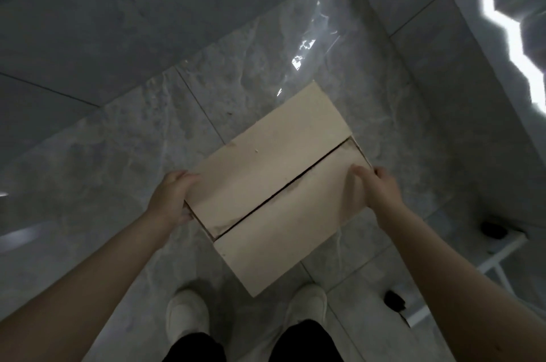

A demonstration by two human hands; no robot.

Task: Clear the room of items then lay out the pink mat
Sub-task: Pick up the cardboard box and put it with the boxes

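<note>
A beige cardboard box (274, 181) with its two top flaps folded closed hangs in front of me above the grey marble floor (124, 172). My left hand (172, 199) grips the box's left side, fingers curled round the edge. On the right side, my right hand (375, 187) holds the box, thumb lying across the near flap. No pink mat is in view.
Grey tiled walls (88, 21) meet in a corner ahead. A white metal rack (499, 258) with small dark objects (394, 299) stands at the lower right. A bright zigzag light strip (508, 27) runs up the right wall. My white shoes (189, 314) are below the box.
</note>
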